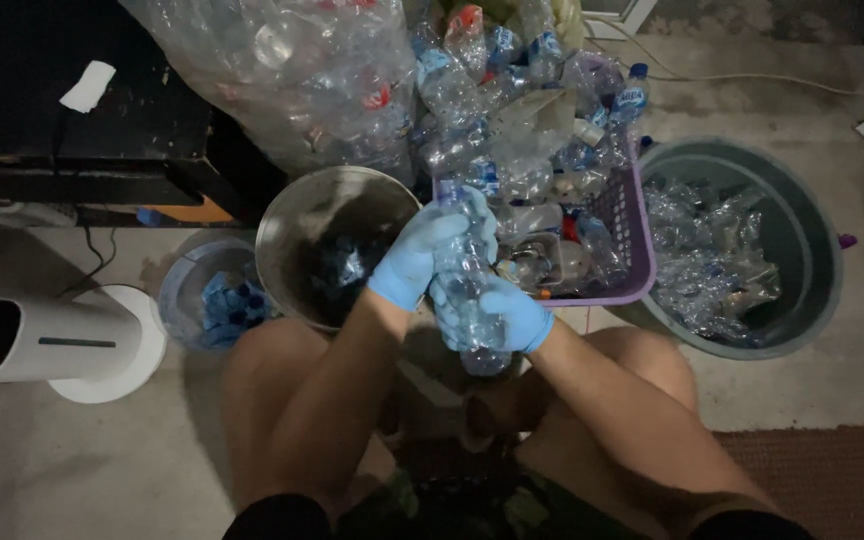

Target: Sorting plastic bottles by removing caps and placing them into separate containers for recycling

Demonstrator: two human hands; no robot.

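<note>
Bare knees frame both gloved hands, left hand (pixel 422 255) and right hand (pixel 497 312) clenched around a clear plastic bottle (pixel 467 290) beside the metal bucket (pixel 292 225); slick gloves might let it slip.

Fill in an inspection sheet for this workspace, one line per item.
Surface: bare concrete floor, brown mat at lower right.
Job's things: clear plastic bottle held in both hands.
Clutter: purple basket of bottles, grey bin of crushed bottles, metal pot, small bucket of blue caps, big bag of bottles.
Grippers: left hand and right hand, blue-gloved, gripping the bottle.
Cables: white cable on the floor behind.
Surroundings: white fan base, dark furniture at left.
</note>
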